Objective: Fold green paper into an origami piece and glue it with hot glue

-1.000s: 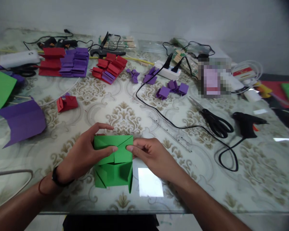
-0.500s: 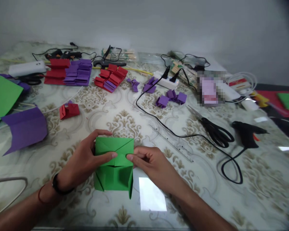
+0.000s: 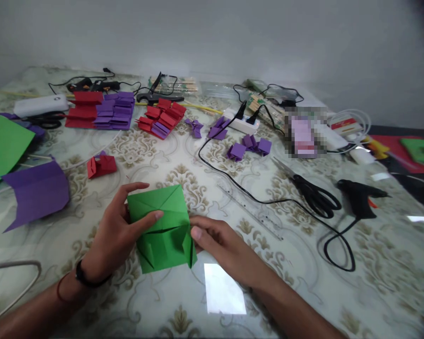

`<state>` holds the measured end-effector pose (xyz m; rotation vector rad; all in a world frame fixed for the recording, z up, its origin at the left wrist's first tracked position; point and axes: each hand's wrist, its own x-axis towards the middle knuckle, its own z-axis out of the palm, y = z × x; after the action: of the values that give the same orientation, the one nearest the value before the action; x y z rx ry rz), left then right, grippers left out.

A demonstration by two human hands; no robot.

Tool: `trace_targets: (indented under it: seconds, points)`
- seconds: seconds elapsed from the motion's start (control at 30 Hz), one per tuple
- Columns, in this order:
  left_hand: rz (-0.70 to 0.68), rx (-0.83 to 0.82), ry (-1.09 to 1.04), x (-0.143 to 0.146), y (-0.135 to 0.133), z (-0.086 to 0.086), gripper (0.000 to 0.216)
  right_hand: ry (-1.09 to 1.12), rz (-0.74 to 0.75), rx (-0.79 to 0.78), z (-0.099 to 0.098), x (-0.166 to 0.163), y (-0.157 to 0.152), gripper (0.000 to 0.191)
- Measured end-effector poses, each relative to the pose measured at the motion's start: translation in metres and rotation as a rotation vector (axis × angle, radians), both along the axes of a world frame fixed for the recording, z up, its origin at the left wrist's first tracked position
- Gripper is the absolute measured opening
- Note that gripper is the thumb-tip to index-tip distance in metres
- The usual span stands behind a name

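Observation:
A folded green paper [image 3: 169, 202] with crossing creases on its upper half is held slightly tilted above the patterned tabletop. Its lower half has folded flaps and an open slit across the middle. My left hand [image 3: 118, 230] grips the left side, thumb on the front face and other fingers behind. At the right edge, my right hand [image 3: 215, 240] pinches the side flap, its thumb in front and the fingers partly hidden behind the paper.
Black scissors [image 3: 313, 193], a black glue gun [image 3: 360, 195] with its cord and a clear ruler [image 3: 249, 212] lie to the right. A curved purple sheet [image 3: 38, 193] and small red folded piece [image 3: 102, 165] lie left. Purple pieces [image 3: 236, 151] and a white power strip [image 3: 240, 121] are further back.
The green paper has turned anticlockwise and shifted a little left with my left hand. My right thumb has moved from the paper's front face to its right edge.

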<state>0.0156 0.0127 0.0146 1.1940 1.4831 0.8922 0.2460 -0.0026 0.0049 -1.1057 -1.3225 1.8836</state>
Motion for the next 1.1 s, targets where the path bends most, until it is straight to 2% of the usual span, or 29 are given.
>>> trace_targets:
  seconds: [0.07,0.17,0.33,0.47,0.53,0.7,0.77,0.87,0.97,1.1]
  points:
    - [0.019,0.020,-0.054,-0.001,0.000,0.000,0.073,0.050,0.026,-0.056,-0.001,-0.001,-0.001,0.043]
    - [-0.009,-0.024,-0.156,-0.002,0.000,0.001,0.078,0.048,-0.014,-0.118,-0.005,-0.003,-0.002,0.043]
    - [-0.033,-0.057,-0.240,-0.003,0.002,0.005,0.081,-0.056,-0.098,-0.065,-0.010,-0.001,0.001,0.050]
    - [-0.133,-0.002,-0.144,-0.007,0.007,0.003,0.073,-0.171,-0.130,-0.009,-0.011,0.006,0.005,0.044]
    - [-0.191,0.104,0.022,-0.010,0.010,-0.002,0.066,-0.285,-0.151,0.065,-0.011,0.010,0.006,0.036]
    - [-0.294,0.602,0.537,-0.015,0.011,-0.013,0.045,-0.576,-0.139,0.339,-0.013,0.014,0.004,0.032]
    - [-0.425,0.704,0.601,-0.015,0.010,-0.015,0.039,-0.691,-0.128,0.470,-0.016,0.014,0.002,0.023]
    - [-0.702,0.797,0.633,-0.015,0.010,-0.017,0.038,-0.822,-0.098,0.663,-0.022,0.013,0.002,0.017]
    - [-0.874,0.818,0.672,-0.016,0.011,-0.024,0.038,-0.800,-0.115,0.792,-0.024,0.014,0.000,0.013]
    - [-0.870,0.816,0.707,-0.016,0.011,-0.036,0.035,-0.517,-0.073,0.964,-0.016,0.015,-0.006,0.018]
